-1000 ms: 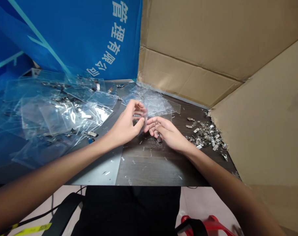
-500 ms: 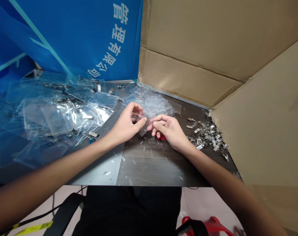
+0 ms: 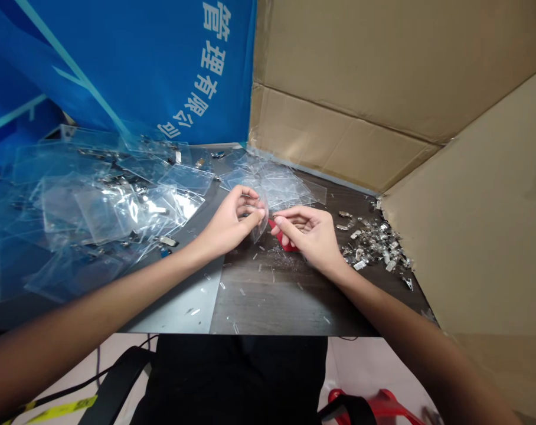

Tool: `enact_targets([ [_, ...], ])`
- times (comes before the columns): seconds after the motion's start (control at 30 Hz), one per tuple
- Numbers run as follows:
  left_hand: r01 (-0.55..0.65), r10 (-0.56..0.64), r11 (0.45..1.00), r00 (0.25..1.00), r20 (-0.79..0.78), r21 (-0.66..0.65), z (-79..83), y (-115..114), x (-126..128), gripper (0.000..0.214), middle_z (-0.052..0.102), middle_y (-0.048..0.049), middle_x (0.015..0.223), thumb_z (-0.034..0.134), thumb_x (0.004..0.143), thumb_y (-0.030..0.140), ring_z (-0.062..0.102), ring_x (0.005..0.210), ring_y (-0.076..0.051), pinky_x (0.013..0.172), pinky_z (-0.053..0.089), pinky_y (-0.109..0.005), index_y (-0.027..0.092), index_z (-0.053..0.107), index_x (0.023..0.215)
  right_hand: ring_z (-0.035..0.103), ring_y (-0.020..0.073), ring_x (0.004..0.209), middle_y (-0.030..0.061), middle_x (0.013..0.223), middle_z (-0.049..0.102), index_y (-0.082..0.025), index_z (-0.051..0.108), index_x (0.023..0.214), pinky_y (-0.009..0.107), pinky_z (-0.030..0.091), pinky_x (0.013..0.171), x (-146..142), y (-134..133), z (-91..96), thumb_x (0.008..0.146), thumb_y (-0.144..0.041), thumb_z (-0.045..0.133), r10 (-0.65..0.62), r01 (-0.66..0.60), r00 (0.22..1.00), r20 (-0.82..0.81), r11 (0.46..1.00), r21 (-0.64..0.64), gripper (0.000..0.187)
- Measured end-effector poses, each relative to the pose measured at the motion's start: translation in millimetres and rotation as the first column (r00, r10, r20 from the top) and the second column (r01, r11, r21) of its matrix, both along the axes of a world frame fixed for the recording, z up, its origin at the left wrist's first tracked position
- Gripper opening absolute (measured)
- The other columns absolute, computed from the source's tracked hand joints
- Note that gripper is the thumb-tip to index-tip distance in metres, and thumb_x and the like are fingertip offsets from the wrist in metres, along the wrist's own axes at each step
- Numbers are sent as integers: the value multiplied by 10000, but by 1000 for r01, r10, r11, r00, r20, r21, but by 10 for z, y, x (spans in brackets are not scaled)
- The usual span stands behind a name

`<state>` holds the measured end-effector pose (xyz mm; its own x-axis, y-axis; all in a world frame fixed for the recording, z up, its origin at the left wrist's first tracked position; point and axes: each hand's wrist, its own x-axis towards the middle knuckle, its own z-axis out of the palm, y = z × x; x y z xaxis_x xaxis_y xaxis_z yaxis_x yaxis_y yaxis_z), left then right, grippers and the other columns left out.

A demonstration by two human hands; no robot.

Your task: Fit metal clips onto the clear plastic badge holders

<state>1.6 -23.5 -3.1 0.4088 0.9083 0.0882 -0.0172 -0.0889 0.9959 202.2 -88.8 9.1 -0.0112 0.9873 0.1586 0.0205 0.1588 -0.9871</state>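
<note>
My left hand (image 3: 241,215) is closed on a clear plastic badge sleeve (image 3: 261,227), pinched between thumb and fingers and slightly bent. Just to its right, my right hand (image 3: 307,233) is also closed, thumb against forefinger. A tiny dark speck shows at those fingertips, too small to name. Under the right hand's fingers lies a red object (image 3: 290,245), partly hidden. Behind both hands spreads a pile of loose clear sleeves (image 3: 281,180). A heap of small metal clips (image 3: 376,242) lies to the right.
At the left, a large pile of clear sleeves with clips (image 3: 104,200) covers the table. Small clear plastic scraps (image 3: 235,326) are scattered across the dark tabletop (image 3: 272,307). Cardboard panels (image 3: 339,77) and a blue banner (image 3: 162,65) stand behind.
The two hands have moved slightly apart, the right one shifting right with its fingers pinched. The sleeve in my left hand has turned more upright, and more of the red object shows.
</note>
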Motion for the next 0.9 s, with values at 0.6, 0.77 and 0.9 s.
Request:
enact_targets([
  [0.6, 74, -55, 966, 995, 83, -247, 62, -43, 85, 403, 746, -26, 913, 821, 960, 500, 717, 780, -135, 741, 580, -276, 190, 575, 1042, 844, 206, 896, 43, 953, 887, -248, 855, 1043, 380, 692, 912, 20, 27, -28, 865, -446, 976, 130, -125, 979, -157, 991, 36, 292],
  [0.77, 162, -131, 937, 985, 116, -311, 50, -45, 67, 521, 713, 4, 817, 860, 915, 617, 702, 729, -118, 666, 539, -222, 190, 582, 1027, 830, 182, 811, 41, 933, 885, -225, 786, 1025, 352, 692, 873, 10, 24, -40, 870, -440, 980, 200, -204, 963, -183, 979, -1, 328],
  [0.9, 244, -209, 904, 969, 134, -352, 37, -64, 52, 603, 718, -4, 822, 862, 888, 703, 711, 723, -129, 705, 583, -252, 184, 604, 1055, 834, 195, 819, 47, 940, 884, -232, 753, 1024, 364, 703, 850, -5, 20, -41, 885, -480, 963, 212, -210, 962, -174, 977, 28, 353],
])
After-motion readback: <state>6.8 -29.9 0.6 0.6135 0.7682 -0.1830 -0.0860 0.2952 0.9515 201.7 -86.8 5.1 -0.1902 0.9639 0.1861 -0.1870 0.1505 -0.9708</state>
